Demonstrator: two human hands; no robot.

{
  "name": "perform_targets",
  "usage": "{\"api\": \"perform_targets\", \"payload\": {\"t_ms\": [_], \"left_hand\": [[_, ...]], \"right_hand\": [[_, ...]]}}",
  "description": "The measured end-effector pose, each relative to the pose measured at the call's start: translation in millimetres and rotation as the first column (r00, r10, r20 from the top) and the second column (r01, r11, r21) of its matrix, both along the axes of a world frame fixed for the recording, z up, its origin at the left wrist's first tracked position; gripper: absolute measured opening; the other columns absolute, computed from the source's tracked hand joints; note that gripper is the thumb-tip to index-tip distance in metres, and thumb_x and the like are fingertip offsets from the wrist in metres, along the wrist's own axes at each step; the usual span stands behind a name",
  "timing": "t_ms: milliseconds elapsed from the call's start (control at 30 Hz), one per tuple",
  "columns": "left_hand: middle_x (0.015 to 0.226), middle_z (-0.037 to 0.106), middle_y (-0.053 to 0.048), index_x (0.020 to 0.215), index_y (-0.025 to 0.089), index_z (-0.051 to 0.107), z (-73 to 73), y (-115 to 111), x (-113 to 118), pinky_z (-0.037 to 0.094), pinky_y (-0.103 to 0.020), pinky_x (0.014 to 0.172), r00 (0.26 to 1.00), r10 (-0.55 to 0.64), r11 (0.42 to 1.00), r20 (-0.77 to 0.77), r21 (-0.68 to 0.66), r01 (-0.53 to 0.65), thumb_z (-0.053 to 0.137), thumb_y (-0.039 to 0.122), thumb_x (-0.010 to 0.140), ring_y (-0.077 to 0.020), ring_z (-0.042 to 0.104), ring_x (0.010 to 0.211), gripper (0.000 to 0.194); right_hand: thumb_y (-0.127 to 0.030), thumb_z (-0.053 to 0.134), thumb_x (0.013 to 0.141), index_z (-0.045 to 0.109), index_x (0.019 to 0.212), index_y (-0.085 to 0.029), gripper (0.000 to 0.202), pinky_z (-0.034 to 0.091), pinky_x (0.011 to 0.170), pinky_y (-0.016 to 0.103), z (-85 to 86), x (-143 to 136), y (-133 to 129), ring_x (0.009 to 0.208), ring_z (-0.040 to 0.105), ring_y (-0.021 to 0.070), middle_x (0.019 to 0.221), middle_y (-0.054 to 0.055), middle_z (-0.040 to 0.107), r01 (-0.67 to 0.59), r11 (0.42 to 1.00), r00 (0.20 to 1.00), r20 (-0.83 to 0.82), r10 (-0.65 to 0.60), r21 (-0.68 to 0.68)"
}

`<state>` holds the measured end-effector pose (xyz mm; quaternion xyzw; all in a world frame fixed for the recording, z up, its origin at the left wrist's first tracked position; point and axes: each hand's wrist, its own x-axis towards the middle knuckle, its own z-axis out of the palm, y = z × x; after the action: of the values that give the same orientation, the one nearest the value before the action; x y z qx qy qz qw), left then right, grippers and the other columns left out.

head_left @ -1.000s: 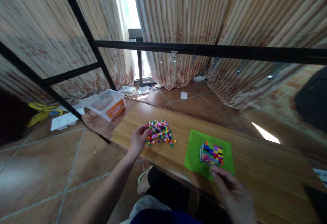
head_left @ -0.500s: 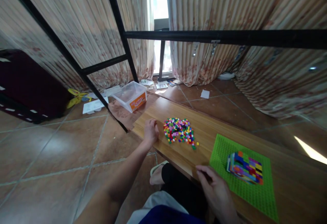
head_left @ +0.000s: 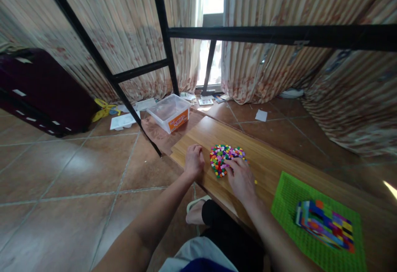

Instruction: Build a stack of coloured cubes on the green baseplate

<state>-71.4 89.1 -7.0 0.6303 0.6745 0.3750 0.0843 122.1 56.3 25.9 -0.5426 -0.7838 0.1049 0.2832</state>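
A pile of small multicoloured toy bricks (head_left: 221, 156) lies on the wooden table. Over its near right side reaches my right hand (head_left: 240, 177), thumb and forefinger slightly apart and touching the bricks; I see nothing held in it. My left hand (head_left: 194, 160) rests on the table just left of the pile, its fingers curled closed, and whatever they may hold is hidden. To the right, a green studded baseplate (head_left: 285, 189) carries a block built of colourful bricks (head_left: 325, 224). One loose yellow brick (head_left: 256, 182) sits between pile and baseplate.
The wooden table (head_left: 204, 129) runs from centre to lower right. Beyond its left end, a clear plastic box (head_left: 163, 119) with an orange label stands on the floor. Black metal bars (head_left: 248, 33) cross in front of the curtains (head_left: 266, 69). A dark suitcase (head_left: 46, 94) stands left.
My right hand has moved from the table's near edge beside the baseplate, left and forward onto the brick pile. My left hand stays beside the pile. The whole view has shifted a little.
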Motion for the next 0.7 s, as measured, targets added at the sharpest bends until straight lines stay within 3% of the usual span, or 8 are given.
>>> {"api": "perform_targets", "payload": {"t_ms": [167, 333, 433, 567, 700], "left_hand": [[0.104, 0.066, -0.011, 0.093, 0.017, 0.067, -0.6, 0.2, -0.7, 0.047, -0.041, 0.096, 1.0, -0.002, 1.0, 0.007, -0.001, 0.002, 0.048, 0.01, 0.087, -0.0244, 0.056, 0.105, 0.021], [0.103, 0.066, -0.01, 0.093, 0.018, 0.067, -2.0, 0.3, -2.0, 0.047, -0.04, 0.096, 1.0, -0.011, 1.0, 0.013, 0.017, 0.011, 0.049, 0.011, 0.087, -0.0241, 0.057, 0.104, 0.02], [0.105, 0.066, -0.01, 0.094, 0.018, 0.067, -1.8, -0.1, -2.3, 0.047, -0.04, 0.096, 1.0, -0.012, 0.999, 0.011, 0.03, 0.012, 0.049, 0.011, 0.088, -0.0241, 0.057, 0.106, 0.021], [0.105, 0.066, -0.012, 0.093, 0.017, 0.067, -1.2, 0.1, -2.6, 0.048, -0.04, 0.096, 1.0, -0.008, 1.0, 0.012, 0.029, 0.007, 0.049, 0.011, 0.088, -0.0247, 0.057, 0.106, 0.02], [0.105, 0.067, -0.011, 0.093, 0.018, 0.067, -1.9, 0.8, -3.1, 0.048, -0.04, 0.096, 1.0, -0.011, 1.0, 0.002, 0.027, 0.011, 0.047, 0.012, 0.089, -0.0248, 0.057, 0.106, 0.021]], "right_hand": [[-0.024, 0.047, 0.091, 0.07, 0.083, -0.023, 0.024, 0.041, 0.085, 0.036, -11.3, -1.5, 9.9, 0.095, 0.052, 0.023, 0.096, 0.008, 0.06, -0.042, 0.999, 0.997, 0.059, 0.042, 0.002], [-0.034, 0.05, 0.09, 0.069, 0.081, -0.021, 0.024, 0.042, 0.084, 0.037, -7.9, 10.0, 3.0, 0.091, 0.055, 0.0223, 0.093, 0.008, 0.064, 0.033, 0.996, 0.98, -0.193, -0.048, -0.079], [-0.045, 0.055, 0.085, 0.069, 0.084, -0.02, 0.029, 0.045, 0.078, 0.035, -2.4, 14.8, -5.6, 0.084, 0.06, 0.0215, 0.087, 0.007, 0.069, 0.088, 0.964, 0.875, -0.444, -0.196, -0.252], [-0.052, 0.063, 0.076, 0.07, 0.085, -0.019, 0.035, 0.047, 0.07, 0.031, -0.8, 17.2, -14.3, 0.074, 0.062, 0.0185, 0.081, 0.005, 0.072, 0.044, 0.901, 0.677, -0.651, -0.344, -0.431], [-0.053, 0.065, 0.074, 0.071, 0.084, -0.019, 0.037, 0.049, 0.072, 0.032, -4.1, 19.8, -16.2, 0.074, 0.063, 0.0189, 0.082, 0.005, 0.073, 0.08, 0.899, 0.674, -0.642, -0.367, -0.43]]}}
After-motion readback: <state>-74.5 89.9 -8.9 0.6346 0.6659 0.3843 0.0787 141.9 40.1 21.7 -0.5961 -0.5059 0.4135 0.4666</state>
